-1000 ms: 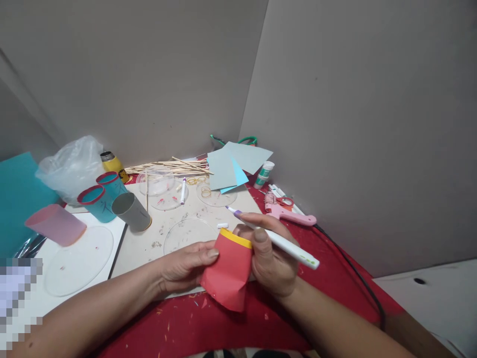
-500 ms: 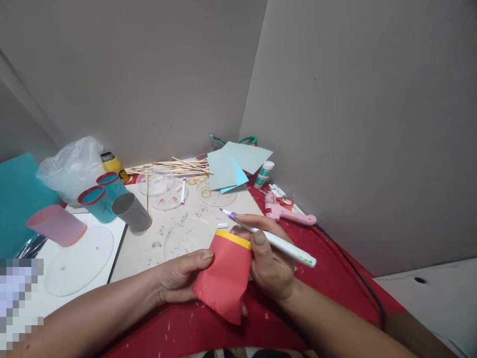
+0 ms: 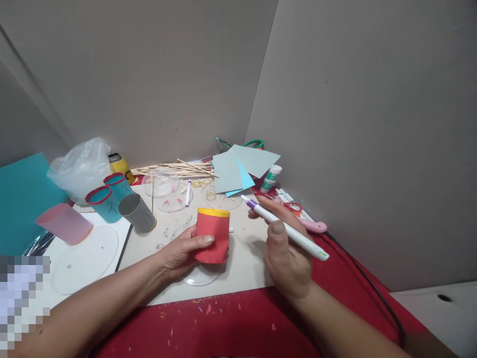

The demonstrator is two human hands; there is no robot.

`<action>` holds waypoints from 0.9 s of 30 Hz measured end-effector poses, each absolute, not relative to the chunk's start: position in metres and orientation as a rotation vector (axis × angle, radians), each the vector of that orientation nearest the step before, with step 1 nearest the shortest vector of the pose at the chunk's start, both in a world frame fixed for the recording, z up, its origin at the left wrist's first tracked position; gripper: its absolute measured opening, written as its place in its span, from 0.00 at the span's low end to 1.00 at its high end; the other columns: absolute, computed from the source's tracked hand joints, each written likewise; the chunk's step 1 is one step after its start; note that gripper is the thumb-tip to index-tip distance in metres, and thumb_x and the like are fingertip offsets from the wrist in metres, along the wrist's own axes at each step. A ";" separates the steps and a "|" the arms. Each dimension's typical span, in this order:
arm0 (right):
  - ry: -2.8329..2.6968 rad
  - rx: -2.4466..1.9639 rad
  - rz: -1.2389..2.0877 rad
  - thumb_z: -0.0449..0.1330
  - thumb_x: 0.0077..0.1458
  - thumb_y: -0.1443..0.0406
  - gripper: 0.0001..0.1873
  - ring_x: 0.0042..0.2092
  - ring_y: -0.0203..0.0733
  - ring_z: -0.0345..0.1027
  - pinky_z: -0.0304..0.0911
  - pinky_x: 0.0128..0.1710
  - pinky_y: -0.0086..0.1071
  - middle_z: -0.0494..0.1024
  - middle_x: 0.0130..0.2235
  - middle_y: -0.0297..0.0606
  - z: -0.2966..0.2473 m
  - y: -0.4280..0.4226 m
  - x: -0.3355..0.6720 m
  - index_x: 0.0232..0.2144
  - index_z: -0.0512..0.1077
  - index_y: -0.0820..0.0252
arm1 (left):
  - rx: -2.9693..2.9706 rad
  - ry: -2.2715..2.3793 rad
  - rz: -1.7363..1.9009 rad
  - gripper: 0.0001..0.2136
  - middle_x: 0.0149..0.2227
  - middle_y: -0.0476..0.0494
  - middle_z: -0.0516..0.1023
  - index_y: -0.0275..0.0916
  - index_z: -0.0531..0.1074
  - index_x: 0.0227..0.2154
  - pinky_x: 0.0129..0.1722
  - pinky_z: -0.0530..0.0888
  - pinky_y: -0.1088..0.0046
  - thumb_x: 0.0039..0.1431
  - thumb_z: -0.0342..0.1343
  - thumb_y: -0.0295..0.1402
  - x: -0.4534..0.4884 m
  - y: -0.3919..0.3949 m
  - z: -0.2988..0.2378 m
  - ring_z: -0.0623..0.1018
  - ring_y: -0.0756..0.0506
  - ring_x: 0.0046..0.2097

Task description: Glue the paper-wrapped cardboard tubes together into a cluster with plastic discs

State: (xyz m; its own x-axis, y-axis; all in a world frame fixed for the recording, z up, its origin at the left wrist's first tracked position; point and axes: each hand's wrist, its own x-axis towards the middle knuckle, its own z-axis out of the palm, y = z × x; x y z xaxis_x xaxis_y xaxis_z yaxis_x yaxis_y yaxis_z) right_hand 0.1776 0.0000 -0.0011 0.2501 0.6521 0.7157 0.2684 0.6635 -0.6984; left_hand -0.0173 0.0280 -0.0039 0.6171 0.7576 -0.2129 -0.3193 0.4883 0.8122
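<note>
My left hand (image 3: 182, 251) grips a red paper-wrapped tube with a yellow rim (image 3: 211, 235), holding it upright over a clear plastic disc (image 3: 199, 273) on the pale board. My right hand (image 3: 285, 251) is closed on a white marker with a purple tip (image 3: 285, 227), held to the right of the tube and apart from it, tip pointing up and left. A small white marker cap (image 3: 231, 229) lies just behind the tube.
To the left stand two teal cups with red rims (image 3: 105, 200), a grey tube (image 3: 137, 212) and a pink cup (image 3: 64, 223). Wooden skewers (image 3: 173, 168), light blue paper sheets (image 3: 238, 166), a glue bottle (image 3: 271, 178), scissors and a pink glue gun (image 3: 313, 226) lie at the back.
My left hand carried the red tube forward and left and set it upright over the clear disc. My right hand let go of the tube and moved right with the marker.
</note>
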 end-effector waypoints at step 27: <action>-1.148 -0.735 0.958 0.60 0.66 0.57 0.09 0.34 0.38 0.77 0.74 0.38 0.34 0.82 0.32 0.33 -0.024 0.001 0.160 0.43 0.77 0.52 | 0.952 0.689 1.007 0.25 0.43 0.38 0.79 0.35 0.73 0.47 0.43 0.71 0.68 0.53 0.70 0.46 -0.013 0.035 -0.018 0.77 0.44 0.40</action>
